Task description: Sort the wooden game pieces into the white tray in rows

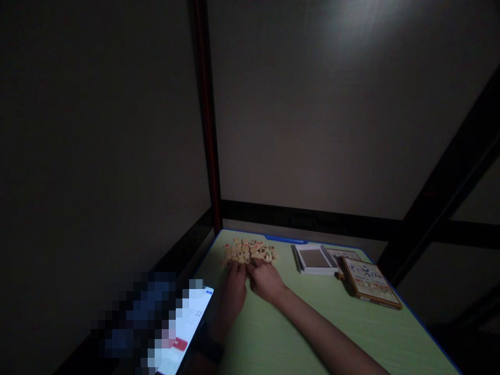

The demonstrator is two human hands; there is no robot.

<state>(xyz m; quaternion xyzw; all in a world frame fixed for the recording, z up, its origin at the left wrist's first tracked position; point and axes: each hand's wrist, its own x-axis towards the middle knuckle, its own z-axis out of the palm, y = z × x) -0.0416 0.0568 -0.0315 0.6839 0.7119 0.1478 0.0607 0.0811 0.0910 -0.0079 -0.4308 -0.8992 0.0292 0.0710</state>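
Note:
A pile of several small wooden tiles (250, 250) with red and black marks lies at the far end of a green table mat (304, 317). My left hand (234, 286) and my right hand (265, 279) rest side by side on the mat, palms down. Their fingertips reach into the near edge of the pile, fingers stretched forward and lying flat. Neither hand visibly grips a tile. The room is dim, so the fingertips are hard to make out.
A white open box (314, 259) and a wooden-framed game box lid (369, 282) lie at the right of the mat. A lit phone screen (187, 328) sits at the near left edge. Walls and dark wooden beams close off the far side.

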